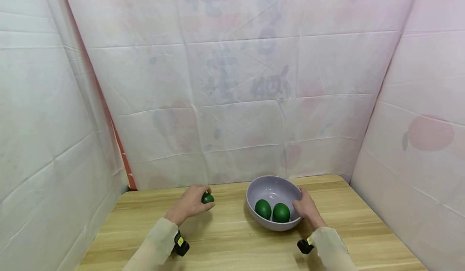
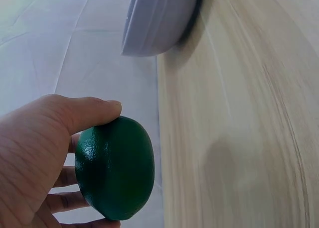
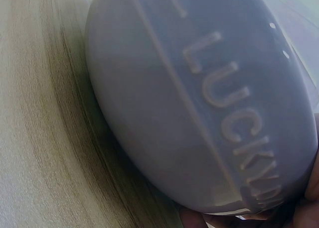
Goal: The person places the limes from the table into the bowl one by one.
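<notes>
My left hand holds a dark green lime above the table, left of the bowl. In the left wrist view the thumb lies on one end of the lime and the fingers curl behind it. My right hand grips the right side of a lavender bowl, with the thumb over the rim. Two more green limes, a left one and a right one, lie in the near part of the bowl. Raised letters run along the bowl's outside in the right wrist view.
A light wood-grain table carries the bowl. Behind it hangs a pale printed sheet, and similar sheets close off the left and right sides. A black wrist camera sits at the left cuff, another wrist camera at the right.
</notes>
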A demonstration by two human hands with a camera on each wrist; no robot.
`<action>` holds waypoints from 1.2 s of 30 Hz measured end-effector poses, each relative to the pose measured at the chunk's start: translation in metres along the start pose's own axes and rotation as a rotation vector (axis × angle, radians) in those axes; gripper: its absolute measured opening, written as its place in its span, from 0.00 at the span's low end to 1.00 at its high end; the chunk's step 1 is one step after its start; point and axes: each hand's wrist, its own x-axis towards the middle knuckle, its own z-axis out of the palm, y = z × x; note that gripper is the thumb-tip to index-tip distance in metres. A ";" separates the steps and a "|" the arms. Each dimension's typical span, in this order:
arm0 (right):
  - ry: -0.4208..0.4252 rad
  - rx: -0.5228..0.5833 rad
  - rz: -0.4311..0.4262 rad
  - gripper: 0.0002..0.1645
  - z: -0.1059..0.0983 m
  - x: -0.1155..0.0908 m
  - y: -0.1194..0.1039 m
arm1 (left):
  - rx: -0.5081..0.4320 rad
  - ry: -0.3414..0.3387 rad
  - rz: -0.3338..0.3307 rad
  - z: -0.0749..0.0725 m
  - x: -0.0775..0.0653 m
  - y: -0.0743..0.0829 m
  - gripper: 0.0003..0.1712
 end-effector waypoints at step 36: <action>-0.010 -0.010 0.029 0.37 -0.001 0.002 -0.001 | -0.069 0.063 0.087 -0.010 0.050 0.056 0.20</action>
